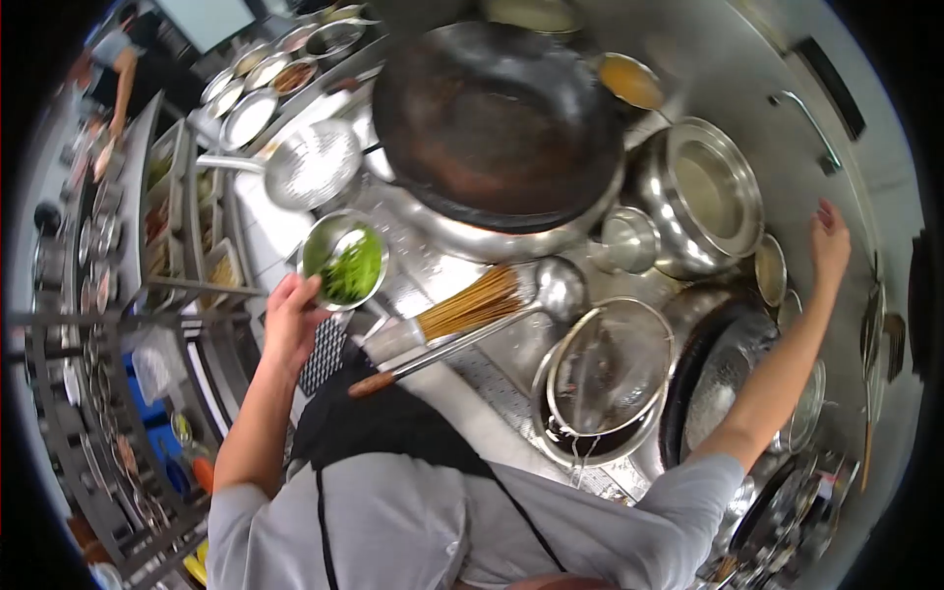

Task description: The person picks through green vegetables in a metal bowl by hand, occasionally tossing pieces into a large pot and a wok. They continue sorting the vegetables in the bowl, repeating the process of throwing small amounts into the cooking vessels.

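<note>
My left hand (291, 321) is closed on the rim of a small metal bowl (317, 248) of chopped green vegetables (356, 267), its thumb at the near edge. Out to the far right, my right hand (832, 241) is raised near the steel wall, holding nothing that I can see, its fingers partly bent and apart. Between my arms lie a bamboo wok brush (474, 303) and a ladle (561, 285) with a wooden-tipped handle. Beyond the bowl rests a perforated strainer (315, 165). A large dark wok (492, 118) sits on the stove ahead.
A fine mesh sieve (612, 369) lies over a pot in front of me. To the right are a steel pot (755, 202) and a second wok (678, 403). Several ingredient bowls line the far left counter (202, 133). A co-worker (123, 69) stands at far left.
</note>
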